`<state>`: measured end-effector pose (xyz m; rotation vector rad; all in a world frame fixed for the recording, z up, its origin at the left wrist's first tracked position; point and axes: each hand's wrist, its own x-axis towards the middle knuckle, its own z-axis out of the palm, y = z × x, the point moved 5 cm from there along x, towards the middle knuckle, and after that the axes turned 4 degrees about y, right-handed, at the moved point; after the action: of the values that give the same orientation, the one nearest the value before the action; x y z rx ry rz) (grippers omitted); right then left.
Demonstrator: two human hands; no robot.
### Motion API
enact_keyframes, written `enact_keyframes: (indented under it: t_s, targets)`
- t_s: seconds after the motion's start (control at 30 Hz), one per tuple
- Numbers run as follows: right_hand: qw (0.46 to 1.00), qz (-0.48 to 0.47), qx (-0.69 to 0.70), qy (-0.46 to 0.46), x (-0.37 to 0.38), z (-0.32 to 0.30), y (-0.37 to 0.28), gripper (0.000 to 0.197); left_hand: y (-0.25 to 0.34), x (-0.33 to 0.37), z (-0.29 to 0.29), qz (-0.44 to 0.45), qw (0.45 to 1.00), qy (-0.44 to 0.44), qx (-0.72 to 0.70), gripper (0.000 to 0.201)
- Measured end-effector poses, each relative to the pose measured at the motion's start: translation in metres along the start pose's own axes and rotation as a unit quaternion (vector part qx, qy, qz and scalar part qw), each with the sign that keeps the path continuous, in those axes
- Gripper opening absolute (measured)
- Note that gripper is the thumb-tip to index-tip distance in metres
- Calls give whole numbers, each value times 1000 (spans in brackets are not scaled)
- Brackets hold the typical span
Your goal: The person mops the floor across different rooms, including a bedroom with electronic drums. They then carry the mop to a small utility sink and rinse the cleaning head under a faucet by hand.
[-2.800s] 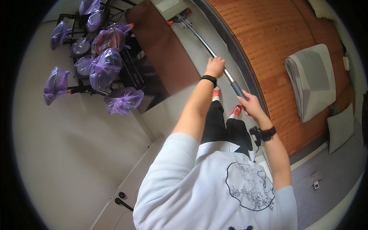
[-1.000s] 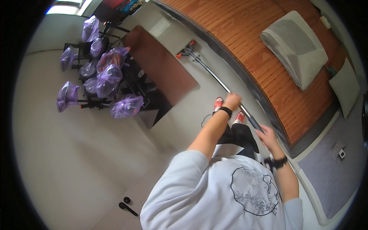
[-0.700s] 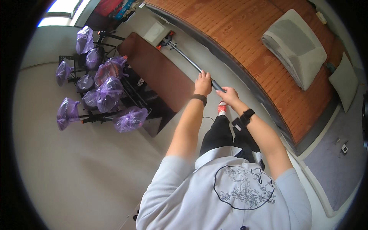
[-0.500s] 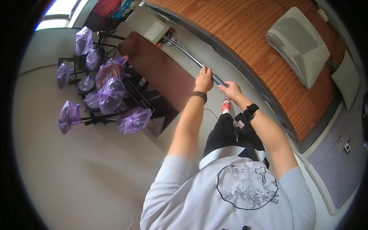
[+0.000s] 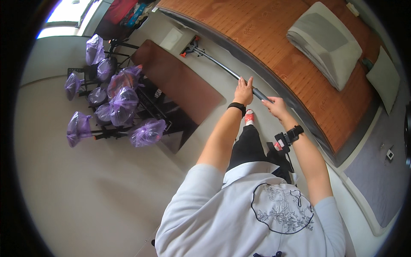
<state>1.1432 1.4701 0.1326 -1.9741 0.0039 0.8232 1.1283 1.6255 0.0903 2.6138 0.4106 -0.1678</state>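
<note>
A long-handled mop (image 5: 220, 65) slants away from me across the floor, its grey shaft ending in a dark grip near my body. Its wide black head with orange ends (image 5: 190, 47) lies far off, beside the bed's base. My left hand (image 5: 243, 93) is closed around the shaft just above the dark grip, fingers partly extended over it. Lower down, my right hand (image 5: 277, 107) wraps the near end of the grip. Each wrist carries a black band, and the right one also holds a small black device (image 5: 289, 136).
On the right is a bed (image 5: 274, 47) with a wooden-slat mat, a folded grey quilt (image 5: 327, 47) and a pillow (image 5: 384, 81). To the left stand a brown board (image 5: 175, 79) and dark frames wrapped in purple plastic bags (image 5: 124, 105). A white box (image 5: 172, 39) sits near the mop head.
Both my hands and the near end of the mop have shifted right and slightly down. The mop head has moved a little to the right too. Both hands keep their hold.
</note>
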Motion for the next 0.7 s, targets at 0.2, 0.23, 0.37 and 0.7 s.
enact_keyframes:
  t_s: [0.2, 0.23, 0.37, 0.7]
  targets:
    - [998, 38, 57, 1, -74, -69, 81, 33, 85, -54, 63, 31, 994, -98, 47, 53]
    - [998, 39, 56, 2, -90, -82, 97, 33, 104, -67, 77, 54, 990, -114, 71, 52]
    - [986, 96, 138, -13, -175, -138, 168, 28, 186, -133, 130, 168, 963, -180, 110, 57]
    - [949, 270, 160, 26, -465, -290, 281, 41, 390, -338, 211, 534, 774, -341, 11, 55]
